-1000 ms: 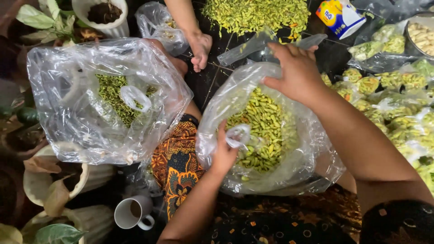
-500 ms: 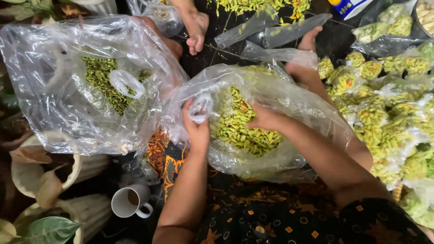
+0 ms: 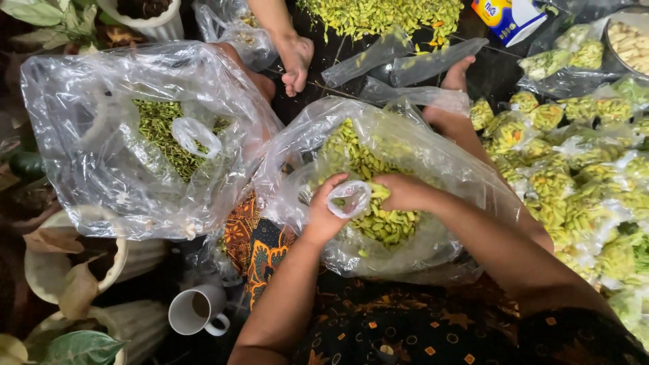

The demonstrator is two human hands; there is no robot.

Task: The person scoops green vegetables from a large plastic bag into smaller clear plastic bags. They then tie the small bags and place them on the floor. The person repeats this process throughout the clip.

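Holding a small clear bag [image 3: 349,197] open in the left hand [image 3: 326,211], clamped on its rim; right hand [image 3: 404,192] closing on green pods [image 3: 378,216] inside the big plastic bag [image 3: 433,162].

The big plastic bag [image 3: 405,155] in the middle is clear and glossy, filled with yellow-green pods [image 3: 378,216]. The left bag [image 3: 101,135] is clear too, its contents [image 3: 162,128] a darker, duller green. On the right lie small clear packets [image 3: 574,182] of pale yellow-green. The cloth [image 3: 260,247] near the lap is black with orange and brown motifs — perhaps batik. A white mug [image 3: 196,311] sits near left. Far right, a carton [image 3: 508,17] in yellow and blue — partly cut off.
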